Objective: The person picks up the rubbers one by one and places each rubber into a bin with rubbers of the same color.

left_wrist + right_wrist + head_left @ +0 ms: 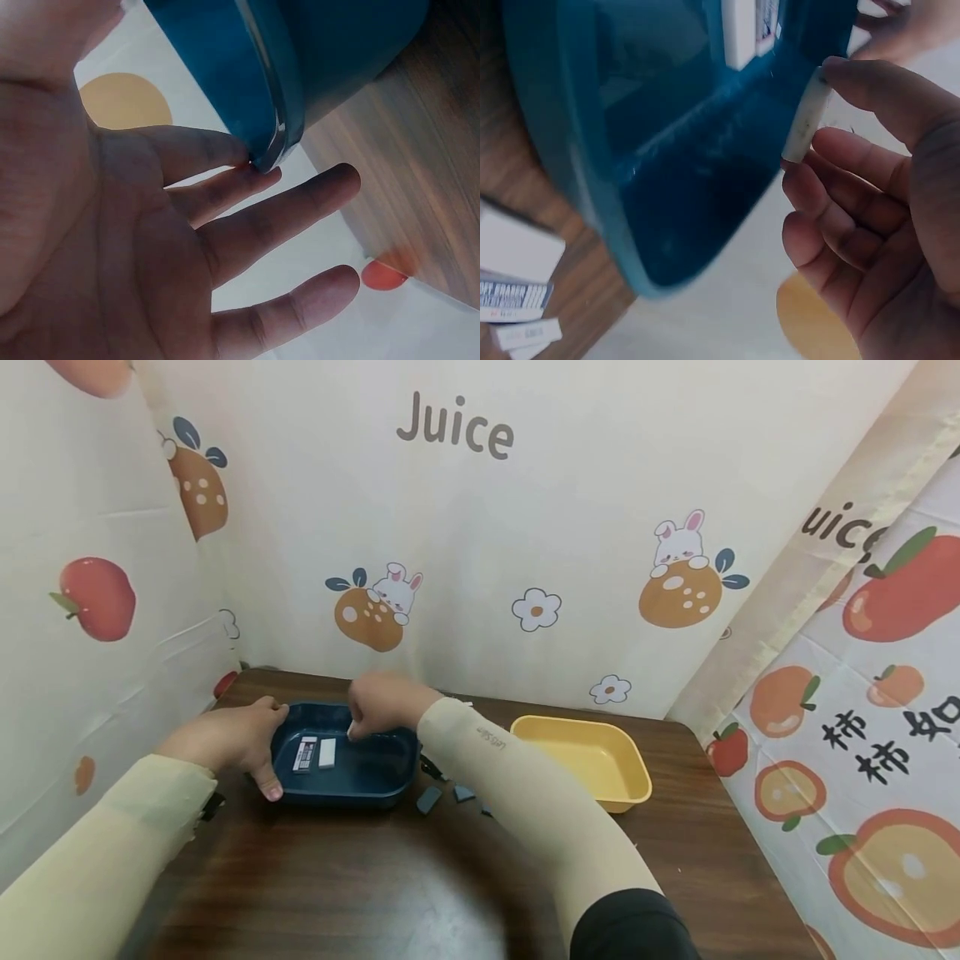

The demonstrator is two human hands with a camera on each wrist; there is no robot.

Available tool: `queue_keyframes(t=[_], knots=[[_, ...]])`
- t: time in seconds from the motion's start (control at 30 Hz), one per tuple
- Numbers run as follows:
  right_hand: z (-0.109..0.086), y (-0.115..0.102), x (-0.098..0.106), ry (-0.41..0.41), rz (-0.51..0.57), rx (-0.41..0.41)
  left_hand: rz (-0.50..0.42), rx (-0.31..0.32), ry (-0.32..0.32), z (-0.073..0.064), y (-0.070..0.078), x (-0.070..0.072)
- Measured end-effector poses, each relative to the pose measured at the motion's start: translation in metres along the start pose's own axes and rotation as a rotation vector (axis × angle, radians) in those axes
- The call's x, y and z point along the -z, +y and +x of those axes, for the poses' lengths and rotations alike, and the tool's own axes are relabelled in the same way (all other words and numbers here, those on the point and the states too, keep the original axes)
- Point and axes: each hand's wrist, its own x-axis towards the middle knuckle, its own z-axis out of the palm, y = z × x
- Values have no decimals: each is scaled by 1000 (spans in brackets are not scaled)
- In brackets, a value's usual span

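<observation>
A dark blue plastic tray (337, 797) stands at the left of the table. My left hand (232, 739) spans its left end, thumb by the front rim; in the left wrist view the fingers (277, 232) are extended, and some fingertips touch the rim. My right hand (386, 702) is over the tray's back right part. Between thumb and fingertips it pinches a small white eraser (806, 116) with dark smudges. On the tray's floor lie a plain white block (327, 752) and, beside it, a block in a printed sleeve (304, 754).
A yellow tray (585, 760) stands to the right, partly behind my right forearm. Several blue-grey pieces (428, 800) lie between the trays. In the right wrist view, white blocks (517, 247) and a printed eraser sleeve (514, 300) lie beside the blue tray. Printed curtains enclose the table.
</observation>
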Motion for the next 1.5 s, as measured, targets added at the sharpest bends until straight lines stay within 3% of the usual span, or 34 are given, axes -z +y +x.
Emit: queue_keyframes(t=[0.17,0.43,0.63,0.93,1.27,1.5], knots=[[11,-12,-10,-55,-23,28,13,-13,5,-2,0,2],[30,-20,-20,-129,-45,-18,13,-30,11,-3,0,2],[42,-26,-24,-183,-78,-57,66,-39,5,0,0,2],[54,-32,-32,-206,-142,-80,69,-37,0,1,0,1],[47,-34,-24,-270,-123,-108,66,-40,3,1,2,2],[31,-20,-7,-191,-48,-13,54,-29,1,1,1,2]])
